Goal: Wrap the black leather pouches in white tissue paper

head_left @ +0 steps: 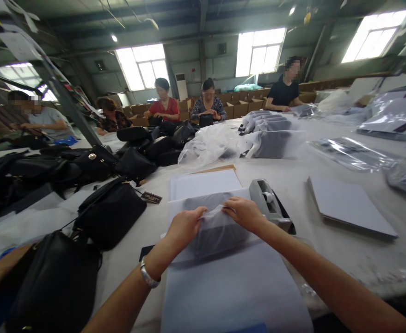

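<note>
— Translucent white wrapping sheet [217, 216] is what you are pinching: the fingers of your left hand [185, 227] and those of your right hand [243, 213] nip it close together, above the dark, box-like bundle [220, 238].

— And where does your bundle lie?

— Right in front of you, under that sheet, on the smooth white paper [230, 291] spread over your white-covered bench [348, 259]. Just to its right stands your grey plastic tape dispenser [272, 209].

— What could go wrong for you?

— Pull too hard and the sheet may tear, thin as it looks; release one side early and your fold could spring open. A wide swing of your right forearm (easily forgotten) might knock the dispenser.

— Which way does your bundle point?

— Its long axis seems to run across you, right end angled slightly away. Which side is its top, you cannot tell through the covering.
</note>
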Action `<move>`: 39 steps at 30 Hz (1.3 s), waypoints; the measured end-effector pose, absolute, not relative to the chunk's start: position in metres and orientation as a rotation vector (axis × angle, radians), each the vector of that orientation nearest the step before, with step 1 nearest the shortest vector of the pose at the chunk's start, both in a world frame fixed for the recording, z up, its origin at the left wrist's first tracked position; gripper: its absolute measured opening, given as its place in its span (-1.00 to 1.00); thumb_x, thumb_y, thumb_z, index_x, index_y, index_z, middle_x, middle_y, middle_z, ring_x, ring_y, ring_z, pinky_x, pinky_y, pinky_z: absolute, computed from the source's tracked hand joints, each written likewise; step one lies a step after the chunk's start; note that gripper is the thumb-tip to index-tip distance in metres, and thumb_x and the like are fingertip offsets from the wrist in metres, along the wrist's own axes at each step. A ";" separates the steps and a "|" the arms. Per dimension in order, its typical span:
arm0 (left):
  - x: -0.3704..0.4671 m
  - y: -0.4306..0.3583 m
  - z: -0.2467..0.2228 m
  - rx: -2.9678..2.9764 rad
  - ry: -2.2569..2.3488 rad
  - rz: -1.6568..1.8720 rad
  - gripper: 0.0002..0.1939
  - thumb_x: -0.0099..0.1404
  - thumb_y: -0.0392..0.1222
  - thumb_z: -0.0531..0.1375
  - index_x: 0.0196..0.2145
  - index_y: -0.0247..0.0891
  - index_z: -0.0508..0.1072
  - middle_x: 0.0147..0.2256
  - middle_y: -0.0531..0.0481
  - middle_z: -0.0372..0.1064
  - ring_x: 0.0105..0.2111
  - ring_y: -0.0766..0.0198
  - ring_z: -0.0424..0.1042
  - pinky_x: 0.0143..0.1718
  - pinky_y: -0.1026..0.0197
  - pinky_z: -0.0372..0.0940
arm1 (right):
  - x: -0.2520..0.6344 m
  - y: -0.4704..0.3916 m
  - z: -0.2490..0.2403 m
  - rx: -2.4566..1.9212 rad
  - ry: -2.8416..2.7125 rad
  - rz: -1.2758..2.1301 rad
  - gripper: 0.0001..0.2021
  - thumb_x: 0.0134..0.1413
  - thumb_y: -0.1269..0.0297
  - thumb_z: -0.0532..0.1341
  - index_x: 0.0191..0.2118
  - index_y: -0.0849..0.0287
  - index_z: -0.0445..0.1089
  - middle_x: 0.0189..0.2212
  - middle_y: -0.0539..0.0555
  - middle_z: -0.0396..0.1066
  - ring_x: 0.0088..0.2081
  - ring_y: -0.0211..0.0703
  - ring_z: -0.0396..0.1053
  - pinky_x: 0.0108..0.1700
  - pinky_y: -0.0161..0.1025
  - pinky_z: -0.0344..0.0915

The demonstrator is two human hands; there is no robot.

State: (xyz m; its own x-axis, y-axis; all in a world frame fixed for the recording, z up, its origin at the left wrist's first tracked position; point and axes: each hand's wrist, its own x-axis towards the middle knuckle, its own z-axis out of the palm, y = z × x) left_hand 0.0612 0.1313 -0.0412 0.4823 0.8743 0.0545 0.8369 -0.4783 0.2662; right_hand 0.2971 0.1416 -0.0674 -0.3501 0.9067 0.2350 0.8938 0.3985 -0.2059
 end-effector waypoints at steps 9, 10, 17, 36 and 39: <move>0.052 0.151 -0.048 2.487 1.414 0.384 -0.69 0.39 -0.24 0.11 0.06 -0.11 0.43 -0.10 -0.02 0.56 -0.11 0.11 0.54 -0.15 0.18 0.35 | 0.302 0.166 -0.063 -1.473 -2.424 0.085 -0.91 0.22 0.32 0.23 -0.26 0.10 0.51 -0.14 0.09 0.50 -0.08 -0.08 0.40 -0.09 -0.24 0.29; 0.052 0.153 -0.049 2.475 1.416 0.387 -0.68 0.39 -0.24 0.11 0.06 -0.11 0.43 -0.11 -0.01 0.56 -0.11 0.11 0.54 -0.14 0.19 0.35 | 0.303 0.169 -0.066 -1.432 -2.413 0.097 -0.91 0.22 0.35 0.23 -0.25 0.11 0.51 -0.07 0.10 0.48 -0.04 -0.07 0.38 -0.05 -0.22 0.29; 0.050 0.161 -0.050 2.417 1.477 0.386 -0.64 0.39 -0.24 0.12 0.11 -0.08 0.39 -0.11 0.02 0.55 -0.11 0.17 0.53 -0.13 0.21 0.36 | 0.311 0.183 -0.072 -1.350 -2.375 0.257 -0.95 0.18 0.36 0.28 -0.23 0.13 0.47 -0.08 0.08 0.51 -0.02 -0.09 0.40 0.01 -0.18 0.32; 0.098 0.110 -0.104 2.735 1.505 0.372 -0.54 0.41 -0.19 0.10 0.24 -0.02 0.25 0.33 -0.03 0.07 0.33 -0.08 0.03 0.23 -0.34 0.09 | 0.343 0.186 -0.057 -1.665 -2.229 -0.083 -0.81 0.18 0.41 0.21 -0.11 0.15 0.48 0.02 0.18 0.46 0.03 0.03 0.39 0.11 -0.02 0.24; 0.094 0.113 -0.102 2.726 1.494 0.354 -0.53 0.41 -0.16 0.09 0.25 0.03 0.24 0.34 -0.01 0.03 0.35 -0.08 -0.02 0.23 -0.38 0.05 | 0.385 0.160 -0.064 -1.711 -1.952 -0.209 -0.76 0.23 0.25 0.17 -0.04 0.12 0.47 0.09 0.16 0.41 0.12 0.07 0.32 0.19 0.04 0.21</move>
State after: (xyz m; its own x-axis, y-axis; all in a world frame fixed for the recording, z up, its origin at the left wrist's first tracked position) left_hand 0.0940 0.1129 -0.1021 0.5183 0.8336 0.1910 0.8306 -0.5439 0.1195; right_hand 0.3846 0.1596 -0.0640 -0.0569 0.8745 0.4817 0.9566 0.1859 -0.2246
